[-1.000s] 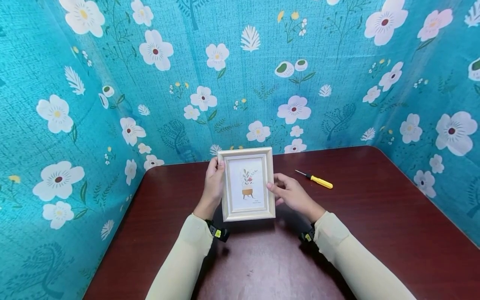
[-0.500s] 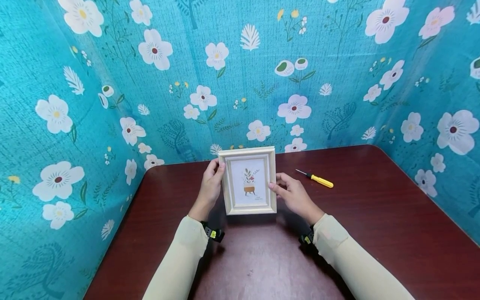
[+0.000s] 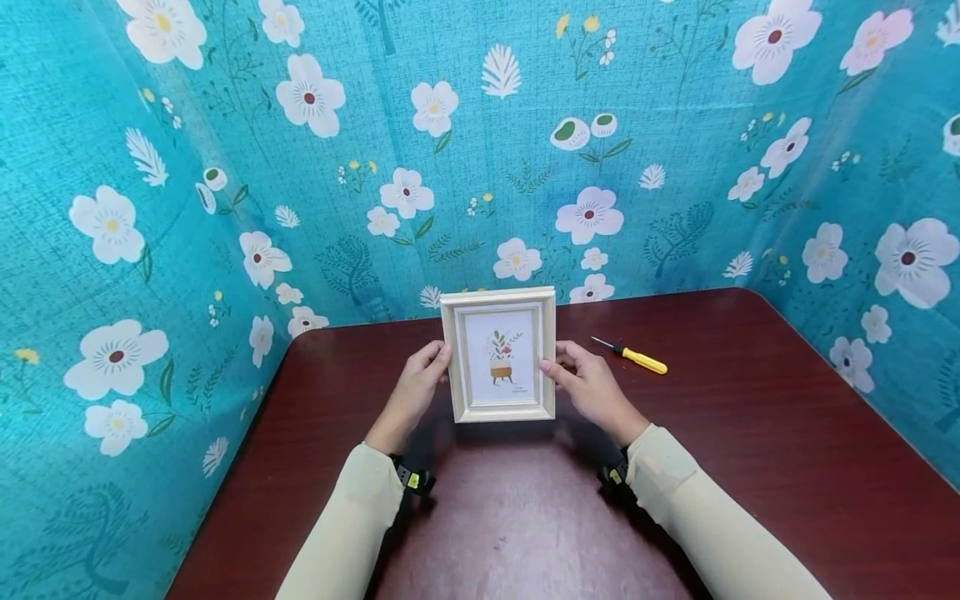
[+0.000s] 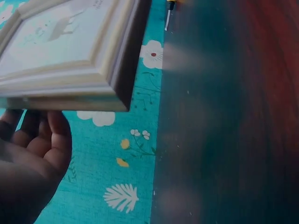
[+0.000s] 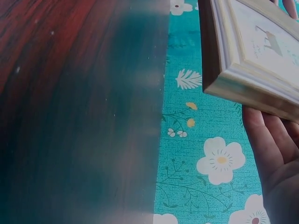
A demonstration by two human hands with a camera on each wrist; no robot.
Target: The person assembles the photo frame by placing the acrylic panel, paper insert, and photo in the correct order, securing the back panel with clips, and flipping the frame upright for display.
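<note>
A cream-and-gold picture frame [image 3: 501,357] stands upright over the dark table, its front turned toward me. Behind its glass is a print of a plant in an orange pot on legs. My left hand [image 3: 412,387] is at the frame's left side, thumb by the edge; in the left wrist view its curled fingers [image 4: 58,135] meet that side. On the opposite side, my right hand [image 3: 592,387] grips the frame, thumb on the front border and fingers partly hidden behind. The right wrist view shows those fingers [image 5: 268,133] against the frame's side [image 5: 252,93].
A screwdriver [image 3: 643,361] with a yellow handle lies on the table to the right, just beyond my right hand. Teal floral cloth [image 3: 465,150] hangs along the back and both sides of the reddish-brown table [image 3: 750,433].
My left hand has slid down the frame's left edge, its wrist shifting left and toward me. The frame has risen slightly and moved a little right. My right hand has stayed nearly still.
</note>
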